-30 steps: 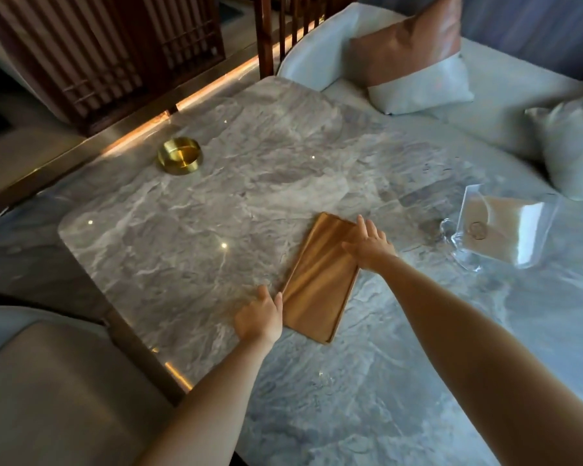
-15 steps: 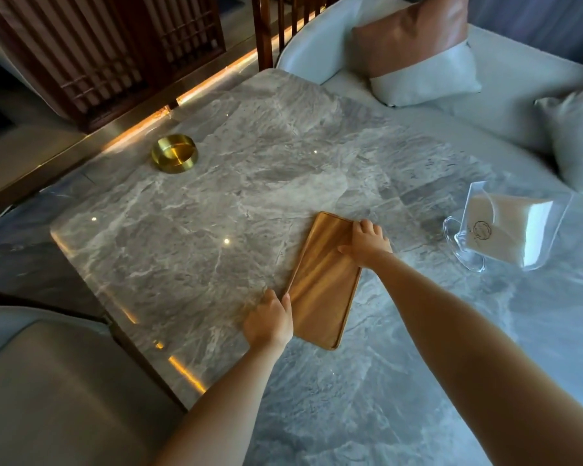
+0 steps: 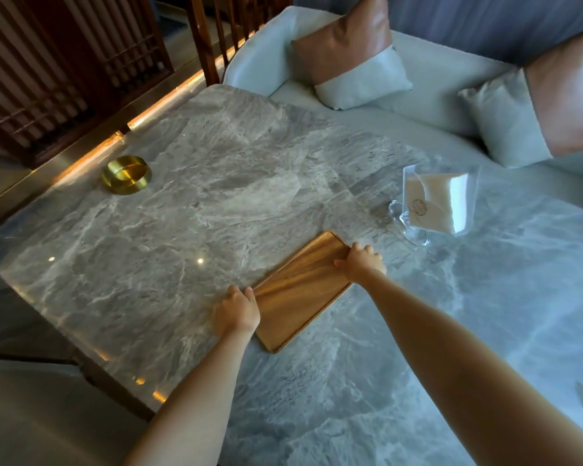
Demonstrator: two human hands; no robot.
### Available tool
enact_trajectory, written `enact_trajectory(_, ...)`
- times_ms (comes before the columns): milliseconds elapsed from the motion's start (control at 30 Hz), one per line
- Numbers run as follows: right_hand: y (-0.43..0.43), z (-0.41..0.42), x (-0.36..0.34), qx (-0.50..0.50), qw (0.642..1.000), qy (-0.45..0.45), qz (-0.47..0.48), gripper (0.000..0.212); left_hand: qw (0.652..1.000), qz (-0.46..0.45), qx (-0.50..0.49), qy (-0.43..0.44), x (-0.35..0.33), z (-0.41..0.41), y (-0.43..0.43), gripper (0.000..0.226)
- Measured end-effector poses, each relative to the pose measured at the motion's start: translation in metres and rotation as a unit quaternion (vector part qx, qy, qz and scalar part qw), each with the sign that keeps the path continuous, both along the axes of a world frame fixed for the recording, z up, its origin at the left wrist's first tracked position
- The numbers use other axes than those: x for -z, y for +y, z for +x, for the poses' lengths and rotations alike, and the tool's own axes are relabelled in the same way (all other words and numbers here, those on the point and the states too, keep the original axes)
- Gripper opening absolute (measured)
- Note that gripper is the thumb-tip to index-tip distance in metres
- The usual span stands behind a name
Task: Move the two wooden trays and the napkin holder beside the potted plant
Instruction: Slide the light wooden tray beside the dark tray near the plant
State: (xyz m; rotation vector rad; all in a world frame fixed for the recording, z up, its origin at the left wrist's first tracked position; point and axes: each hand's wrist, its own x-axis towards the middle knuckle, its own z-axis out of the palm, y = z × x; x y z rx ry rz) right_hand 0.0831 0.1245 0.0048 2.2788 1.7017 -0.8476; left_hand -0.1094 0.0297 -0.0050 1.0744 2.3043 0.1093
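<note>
While both hands grip the wooden tray: napkin holder nearby, brass bowl well apart.

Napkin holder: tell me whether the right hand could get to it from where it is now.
Probably yes. The right hand grips the wooden tray's far edge, and only bare marble table lies between it and the napkin holder. It must release the tray first.

I see a polished grey marble tabletop with glossy reflections, and a smooth, satin-finished wooden tray showing grain. The napkin holder looks like clear glossy acrylic holding white paper; the small bowl is shiny brass-coloured metal.
</note>
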Motion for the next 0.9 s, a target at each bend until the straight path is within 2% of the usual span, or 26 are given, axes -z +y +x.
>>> enact_trajectory(167, -0.029, 0.032, 0.0, 0.056, 0.997, 0.038, -0.026, 0.052, 1.0, 0.004, -0.002, -0.021, -0.006, 0.01, 0.014, 0.045)
enact_trajectory(267, -0.05, 0.056, -0.004, 0.089, 0.995, 0.053, -0.011, 0.039, 0.999, 0.015, 0.01, -0.037, -0.008, 0.024, 0.02, 0.044)
enact_trajectory(400, -0.077, 0.09, -0.011, 0.148, 0.987, 0.06, 0.021, 0.029, 0.997, 0.038, 0.049, -0.044, -0.012, 0.053, 0.028, 0.044)
enact_trajectory(567, -0.114, 0.14, -0.02, 0.237, 0.967, 0.091, 0.037, 0.029, 0.991, 0.061, 0.107, -0.057, -0.021, 0.105, 0.036, 0.044)
enact_trajectory(700, -0.154, 0.184, -0.02, 0.295, 0.947, 0.117, 0.039, 0.01, 0.981, 0.066, 0.166, -0.072, -0.026, 0.158, 0.04, 0.042)
enact_trajectory(900, -0.225, 0.242, -0.018, 0.411, 0.897, 0.158, 0.05, 0.024, 0.952, 0.049, 0.284, -0.099, -0.035, 0.251, 0.033, 0.042)
